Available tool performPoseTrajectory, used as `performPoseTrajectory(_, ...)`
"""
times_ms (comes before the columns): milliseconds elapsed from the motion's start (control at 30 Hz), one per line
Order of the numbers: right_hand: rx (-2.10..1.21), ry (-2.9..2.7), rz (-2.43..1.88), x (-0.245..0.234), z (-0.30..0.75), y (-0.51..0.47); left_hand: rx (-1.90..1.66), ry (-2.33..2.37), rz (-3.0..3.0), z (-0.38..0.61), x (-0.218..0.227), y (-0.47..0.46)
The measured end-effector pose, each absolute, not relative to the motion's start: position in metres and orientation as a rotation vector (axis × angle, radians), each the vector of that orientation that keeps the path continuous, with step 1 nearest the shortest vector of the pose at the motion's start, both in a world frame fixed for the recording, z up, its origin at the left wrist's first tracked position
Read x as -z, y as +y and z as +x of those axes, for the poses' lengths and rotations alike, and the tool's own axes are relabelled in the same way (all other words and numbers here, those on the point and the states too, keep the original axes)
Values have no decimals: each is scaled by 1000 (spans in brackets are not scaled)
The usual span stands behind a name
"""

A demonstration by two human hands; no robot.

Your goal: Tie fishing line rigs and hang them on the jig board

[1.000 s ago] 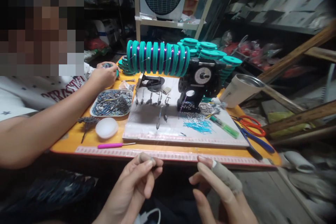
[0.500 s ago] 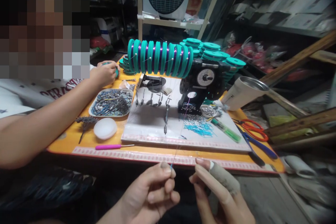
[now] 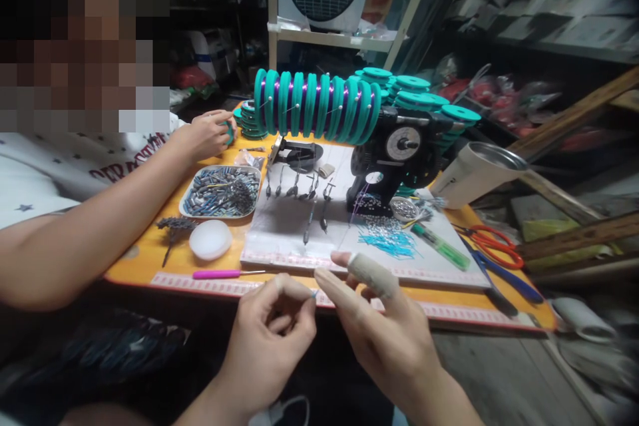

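Observation:
My left hand [image 3: 272, 339] is curled in a pinch at the near edge of the orange table [image 3: 150, 253], its thumb and forefinger closed on a thin fishing line with a small blue bit. My right hand [image 3: 379, 326] meets it from the right, fingers half stretched, the bandaged forefinger touching the same spot. The line runs up toward a black winding machine [image 3: 394, 160] carrying a row of teal spools [image 3: 314, 106]. Small weighted rigs [image 3: 299, 193] hang over a white board [image 3: 289, 226].
Another person's arm [image 3: 100, 213] reaches in from the left, the hand on a teal spool. Also on the table: a tray of small parts [image 3: 222, 192], a white lid [image 3: 210, 239], a pink hook tool [image 3: 224, 273], a green lighter [image 3: 442, 247], orange scissors [image 3: 494, 246], a metal cup [image 3: 474, 173].
My right hand moved left and up to meet my left hand's pinch. The left hand shifted slightly left; the view tilted down a little.

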State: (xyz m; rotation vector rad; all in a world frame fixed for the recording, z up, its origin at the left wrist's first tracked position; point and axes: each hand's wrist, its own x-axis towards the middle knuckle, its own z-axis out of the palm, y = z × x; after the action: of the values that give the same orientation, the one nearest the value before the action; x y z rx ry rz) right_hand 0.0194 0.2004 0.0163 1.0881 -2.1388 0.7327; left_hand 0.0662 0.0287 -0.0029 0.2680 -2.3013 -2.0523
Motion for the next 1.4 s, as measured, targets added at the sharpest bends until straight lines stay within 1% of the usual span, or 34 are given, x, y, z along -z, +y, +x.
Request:
performPoseTrajectory(133,-553,-2049,1236,-30,7,198,1777,-2411,97,63,-4,20)
performPoseTrajectory(300,-439,-1993,1258,-39,0,201,1648,-2426,-64,60,-10,8)
performPoseTrajectory(467,-549,-2085,1366,-49,-6,192,1657,-2441,-69,60,-11,3)
performPoseTrajectory(600,-550,-2046,1450,-50,-8,190,1669,-2444,-40,59,-13,3)
performPoseTrajectory(767,-646,-2071,1485,-43,-10,190,1563,-2438,-114,60,-13,2)
performPoseTrajectory(833,-757,-2185,1498,-42,-11,187,1427,-2410,-192,61,-12,1)
performPoseTrajectory(933,-881,-2316,1473,-43,-12,180,1102,-2356,-330,60,-10,1)
performPoseTrajectory(1067,-840,-2391,1356,-49,-12,172,682,-2283,-440,58,-6,1)
performPoseTrajectory(1133,-798,-2436,1288,-51,-12,170,574,-2269,-479,58,-4,2)
performPoseTrajectory(1167,-779,-2450,1269,-52,-12,170,591,-2284,-495,58,-3,3)
performPoseTrajectory(1233,-762,-2441,1262,-53,-10,171,821,-2350,-483,59,-2,7)
performPoseTrajectory(1333,-788,-2283,1201,-49,-1,178,1512,-2363,-214,62,-3,17)
performPoseTrajectory(1400,-828,-2174,1078,-44,9,184,2012,-2202,60,64,-4,24)
